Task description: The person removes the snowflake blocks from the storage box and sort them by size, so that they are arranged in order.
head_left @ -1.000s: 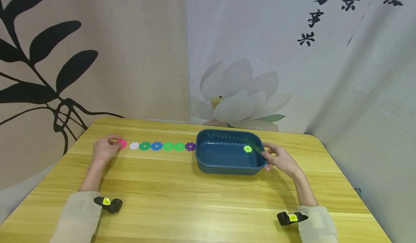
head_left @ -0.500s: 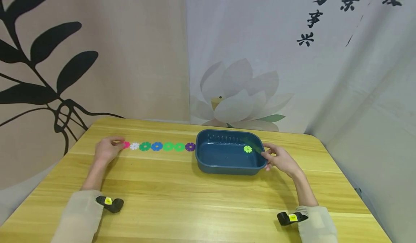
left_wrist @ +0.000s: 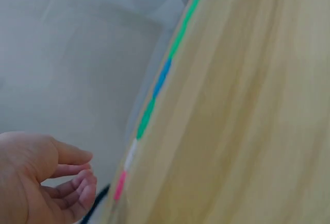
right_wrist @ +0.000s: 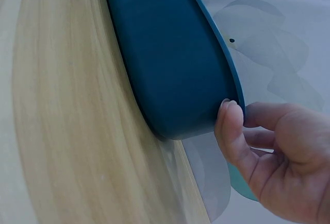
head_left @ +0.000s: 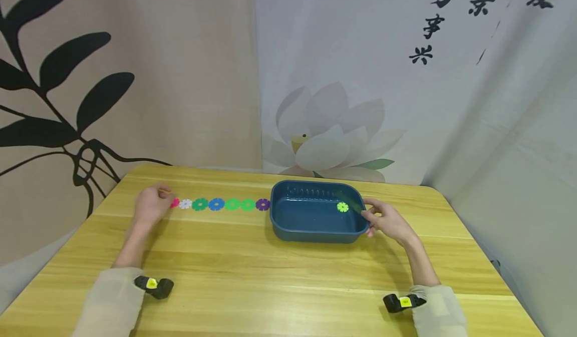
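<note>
A row of flower-shaped plastic discs lies across the table: pink (head_left: pixel 175 203), white (head_left: pixel 185 204), dark green (head_left: pixel 200 204), blue (head_left: pixel 216 204), two light green (head_left: pixel 240 204) and purple (head_left: pixel 263 204). My left hand (head_left: pixel 152 205) is beside the pink end; the left wrist view shows its fingers (left_wrist: pixel 75 157) loosely bent, holding nothing, apart from the disc. With my right hand (head_left: pixel 388 221) I pinch the right rim of a dark blue plastic basin (head_left: pixel 315 237) between thumb and fingers (right_wrist: pixel 230 123). One yellow-green disc (head_left: pixel 342 207) lies inside the basin.
The wooden table (head_left: pixel 252 287) ends at a back edge against printed curtains (head_left: pixel 203 76). The basin's left end stands right beside the purple disc. Each sleeve carries a small black wrist camera (head_left: pixel 159 288).
My left hand slides the pink disc right until it meets the white one, then lets go of it. The right hand and basin stay in place.
</note>
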A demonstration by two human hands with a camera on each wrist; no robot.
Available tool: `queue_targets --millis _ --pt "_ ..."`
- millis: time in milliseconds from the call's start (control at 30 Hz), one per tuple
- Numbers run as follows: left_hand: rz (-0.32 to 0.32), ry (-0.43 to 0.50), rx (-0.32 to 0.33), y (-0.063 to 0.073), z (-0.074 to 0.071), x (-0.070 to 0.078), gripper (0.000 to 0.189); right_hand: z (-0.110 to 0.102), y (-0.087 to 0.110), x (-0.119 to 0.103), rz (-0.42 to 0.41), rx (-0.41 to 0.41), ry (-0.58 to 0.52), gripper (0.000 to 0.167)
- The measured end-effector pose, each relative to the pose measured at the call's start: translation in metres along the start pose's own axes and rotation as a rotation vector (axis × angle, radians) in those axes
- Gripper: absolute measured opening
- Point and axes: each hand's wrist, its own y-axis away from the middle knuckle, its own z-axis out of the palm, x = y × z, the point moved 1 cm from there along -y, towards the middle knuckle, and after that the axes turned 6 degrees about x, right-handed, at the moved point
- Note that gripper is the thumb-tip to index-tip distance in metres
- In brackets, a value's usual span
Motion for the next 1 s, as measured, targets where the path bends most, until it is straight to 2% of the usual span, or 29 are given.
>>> queue_targets --millis 167,467,633,1000 --pt "0.065 0.048 -0.002 0.002 0.003 0.024 0.032 0.000 0.001 0.000 -0.002 -0.002 -0.001 0.055" --pt "0.131 0.141 -0.091 0.012 0.019 0.067 0.031 -0.001 0.003 -0.005 -0.015 -0.015 -0.032 0.057" --pt "0.154 0.194 -0.122 0.016 0.035 0.088 0.027 -0.001 0.003 -0.003 -0.007 -0.003 -0.010 0.055" --pt "0.248 0.309 -0.207 0.026 0.076 0.142 0.025 0.001 0.002 -0.002 -0.009 0.000 0.009 0.053"
